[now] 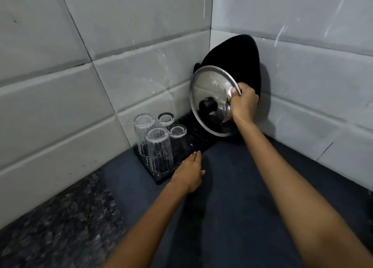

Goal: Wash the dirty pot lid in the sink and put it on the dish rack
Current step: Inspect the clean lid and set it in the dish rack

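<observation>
- Head view, looking down into a tiled corner over a dark speckled countertop point(66, 223).
- Right hand point(243, 104) far right of centre, closed around the rim of the pot lid point(212, 98), thumb over the metal edge on its right side, fingers behind the glass.
- Pot lid: glass with a steel rim and a black knob point(207, 104) facing the camera; stands almost upright, tilted back, lower edge down at the far right end of the dish rack point(198, 137).
- Behind the lid, a large black pan-like item point(234, 59) propped in the corner against the wall tiles point(105, 80); lid appears to lean on it, exact contact not clear.
- Dish rack: black, ridged, runs along the left wall from the near left to the corner.
- Four clear glasses point(159, 148) upside down on the near left part of the rack, grouped close together, apart from the lid.
- Left hand point(190, 171) near centre, empty, fingers extended and loosely together, palm down, fingertips at the near edge of the rack just right of the closest glass; touching the rack or hovering above it cannot be told.
- Dark blue-grey mat-like surface point(242, 197) under both forearms, spreading from the rack toward the camera.
- Pale streaks and splash marks on the wall tiles on both sides of the corner.
</observation>
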The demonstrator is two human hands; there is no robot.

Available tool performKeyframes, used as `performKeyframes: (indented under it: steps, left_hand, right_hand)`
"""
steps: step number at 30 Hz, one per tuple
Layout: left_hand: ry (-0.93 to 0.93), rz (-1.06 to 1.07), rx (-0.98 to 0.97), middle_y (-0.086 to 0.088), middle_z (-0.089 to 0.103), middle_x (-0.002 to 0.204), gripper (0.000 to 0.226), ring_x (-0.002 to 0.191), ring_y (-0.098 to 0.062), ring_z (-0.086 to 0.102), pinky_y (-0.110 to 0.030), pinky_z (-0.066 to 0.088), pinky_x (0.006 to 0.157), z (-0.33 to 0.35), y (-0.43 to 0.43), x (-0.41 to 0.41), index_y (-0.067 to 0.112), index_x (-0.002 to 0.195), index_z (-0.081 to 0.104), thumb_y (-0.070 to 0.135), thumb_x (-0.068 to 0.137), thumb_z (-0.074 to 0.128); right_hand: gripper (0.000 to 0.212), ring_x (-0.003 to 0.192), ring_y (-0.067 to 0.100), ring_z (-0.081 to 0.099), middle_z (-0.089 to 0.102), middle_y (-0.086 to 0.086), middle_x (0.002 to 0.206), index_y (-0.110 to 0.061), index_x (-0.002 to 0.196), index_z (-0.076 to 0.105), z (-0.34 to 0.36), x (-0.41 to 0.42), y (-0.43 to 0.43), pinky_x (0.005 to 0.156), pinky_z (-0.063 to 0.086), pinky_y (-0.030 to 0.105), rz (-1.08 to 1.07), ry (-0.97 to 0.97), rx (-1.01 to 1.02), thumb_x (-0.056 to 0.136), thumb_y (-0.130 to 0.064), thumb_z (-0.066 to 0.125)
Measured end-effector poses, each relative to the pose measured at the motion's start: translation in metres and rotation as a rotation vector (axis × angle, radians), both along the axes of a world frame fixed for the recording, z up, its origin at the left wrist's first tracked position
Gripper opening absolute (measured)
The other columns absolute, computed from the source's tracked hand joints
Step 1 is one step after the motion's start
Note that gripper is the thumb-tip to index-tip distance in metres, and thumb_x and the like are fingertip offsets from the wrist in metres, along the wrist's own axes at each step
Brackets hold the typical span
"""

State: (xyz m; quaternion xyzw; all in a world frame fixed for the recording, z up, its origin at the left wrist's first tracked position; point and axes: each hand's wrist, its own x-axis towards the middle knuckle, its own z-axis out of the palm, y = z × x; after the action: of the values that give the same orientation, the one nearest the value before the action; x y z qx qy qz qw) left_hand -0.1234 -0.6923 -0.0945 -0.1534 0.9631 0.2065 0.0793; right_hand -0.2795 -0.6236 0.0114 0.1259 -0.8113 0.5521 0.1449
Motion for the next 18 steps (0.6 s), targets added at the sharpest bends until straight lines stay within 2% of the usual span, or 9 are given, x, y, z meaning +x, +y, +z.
performKeyframes:
  steps: [5,7,9,10,12,15,18]
  left_hand:
    - [0.028,-0.011,-0.022,-0.013,0.012,0.159,0.067,0.147,-0.024,0.011,-0.032,0.014,0.119,-0.012,-0.001,0.000,0.004,0.148,0.005,0.019,0.094,0.042]
    - [0.024,0.002,-0.012,-0.014,0.015,0.158,0.068,0.147,-0.025,0.013,-0.033,0.017,0.119,-0.011,0.000,-0.001,0.005,0.148,0.005,0.019,0.094,0.042]
    - [0.027,0.012,0.000,-0.014,0.017,0.157,0.068,0.145,-0.026,0.018,-0.032,0.020,0.117,-0.009,-0.001,-0.003,0.005,0.148,0.004,0.019,0.094,0.043]
    - [0.026,0.011,0.003,-0.014,0.018,0.157,0.068,0.145,-0.026,0.019,-0.032,0.022,0.116,-0.008,-0.002,-0.004,0.006,0.149,0.004,0.019,0.094,0.043]
    - [0.010,0.003,0.003,-0.013,0.018,0.157,0.069,0.144,-0.026,0.020,-0.032,0.022,0.115,-0.007,-0.003,-0.003,0.006,0.149,0.004,0.020,0.094,0.043]
    - [-0.014,-0.023,-0.020,-0.013,0.015,0.158,0.070,0.145,-0.027,0.017,-0.035,0.021,0.117,-0.005,-0.003,0.000,0.008,0.149,0.003,0.021,0.094,0.044]
    - [-0.039,-0.051,-0.091,-0.014,0.017,0.156,0.067,0.143,-0.030,0.020,-0.044,0.030,0.112,0.002,0.003,0.014,0.012,0.149,0.005,0.020,0.094,0.042]
  right_hand:
    - [0.016,0.072,0.021,0.049,0.059,0.014,0.078,0.003,0.082,0.061,-0.025,-0.011,-0.018,0.055,0.025,0.019,0.005,-0.058,-0.019,0.088,-0.005,0.048]
    - [0.012,0.078,0.022,0.052,0.063,0.018,0.089,0.002,0.092,0.059,-0.030,-0.010,-0.024,0.060,0.029,0.017,0.014,-0.012,0.024,0.087,-0.002,0.049]
    - [0.028,0.095,0.026,0.058,0.060,0.019,0.111,-0.001,0.109,0.055,-0.032,-0.010,-0.029,0.075,0.040,0.017,0.033,0.123,0.106,0.083,0.008,0.050]
    - [0.038,0.103,0.028,0.057,0.054,0.019,0.120,-0.002,0.116,0.051,-0.033,-0.010,-0.031,0.084,0.046,0.024,0.024,0.221,0.184,0.081,0.012,0.050]
    - [0.046,0.106,0.034,0.052,0.048,0.021,0.124,-0.001,0.122,0.047,-0.035,-0.013,-0.029,0.085,0.051,0.035,-0.021,0.413,0.399,0.078,0.016,0.049]
    - [0.036,0.108,0.041,0.052,0.056,0.025,0.116,0.005,0.102,0.058,-0.040,-0.015,-0.023,0.083,0.054,0.045,-0.024,0.531,0.636,0.070,0.019,0.052]
    - [0.026,0.115,0.041,0.052,0.063,0.023,0.110,0.006,0.089,0.064,-0.040,-0.006,-0.010,0.088,0.052,0.047,0.026,0.505,0.698,0.065,0.016,0.059]
